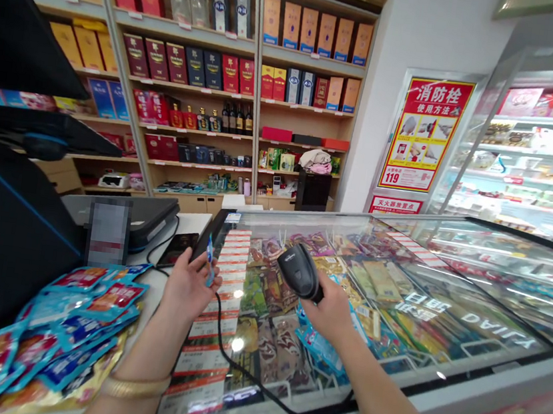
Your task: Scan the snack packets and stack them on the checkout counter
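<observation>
A black handheld barcode scanner (297, 270) is in my right hand (332, 308), fingers wrapped round its handle, above the glass top of a freezer. My left hand (192, 285) is palm up at the freezer's left edge, with a small blue packet (210, 256), seen edge-on, between its fingers. Blue packets (317, 346) lie on the glass beneath my right wrist. To the left of my left forearm, a pile of blue and red snack packets (87, 311) covers the counter. The scanner's black cable (223, 348) curves over the glass.
A black phone (179, 247) lies beyond my left hand. Dark checkout equipment (0, 200) stands at the left. The freezer (400, 383) with packaged ice creams extends right. Behind are shelves (192, 32) of boxed bottles, a red poster (426, 135) and a lit display cooler (536, 182).
</observation>
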Action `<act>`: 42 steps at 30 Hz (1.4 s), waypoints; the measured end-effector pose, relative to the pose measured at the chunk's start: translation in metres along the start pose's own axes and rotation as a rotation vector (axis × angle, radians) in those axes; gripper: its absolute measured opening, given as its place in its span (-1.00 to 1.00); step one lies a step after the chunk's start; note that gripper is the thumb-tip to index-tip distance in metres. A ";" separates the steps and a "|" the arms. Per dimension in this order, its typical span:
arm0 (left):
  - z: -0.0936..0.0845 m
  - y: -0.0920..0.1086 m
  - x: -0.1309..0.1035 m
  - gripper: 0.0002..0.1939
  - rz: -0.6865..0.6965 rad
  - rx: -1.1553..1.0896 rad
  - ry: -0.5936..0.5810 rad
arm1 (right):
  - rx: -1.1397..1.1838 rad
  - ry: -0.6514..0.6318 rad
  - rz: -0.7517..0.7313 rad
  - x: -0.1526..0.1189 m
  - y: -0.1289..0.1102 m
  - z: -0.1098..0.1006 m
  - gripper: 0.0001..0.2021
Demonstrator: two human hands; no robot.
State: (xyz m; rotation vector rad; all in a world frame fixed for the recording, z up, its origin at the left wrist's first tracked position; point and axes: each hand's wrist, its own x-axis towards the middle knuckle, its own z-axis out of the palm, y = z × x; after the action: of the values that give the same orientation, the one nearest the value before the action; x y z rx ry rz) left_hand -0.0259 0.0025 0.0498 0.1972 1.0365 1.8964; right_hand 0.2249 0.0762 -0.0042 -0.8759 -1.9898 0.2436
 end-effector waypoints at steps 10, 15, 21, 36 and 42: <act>0.012 -0.037 0.006 -0.61 0.098 0.069 -0.120 | 0.036 -0.028 -0.015 0.001 0.000 -0.002 -0.82; 0.002 -0.045 0.016 -0.80 0.257 0.201 -0.027 | 0.080 -0.110 -0.059 0.001 -0.001 -0.005 -0.79; -0.004 -0.048 0.012 -0.59 0.324 0.199 -0.145 | 0.084 -0.210 -0.081 0.001 -0.003 -0.005 -0.78; -0.005 -0.055 0.011 -0.46 0.505 0.295 -0.045 | 0.011 -0.278 -0.084 0.001 -0.007 -0.007 -0.82; -0.003 -0.055 0.005 -0.39 0.521 0.387 -0.030 | -0.037 -0.330 -0.067 0.002 -0.007 -0.007 -0.85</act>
State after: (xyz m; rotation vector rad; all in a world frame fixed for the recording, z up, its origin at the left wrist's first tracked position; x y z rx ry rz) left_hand 0.0055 0.0160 0.0064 0.7796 1.4259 2.1132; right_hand 0.2265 0.0714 0.0045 -0.8313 -2.3319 0.3314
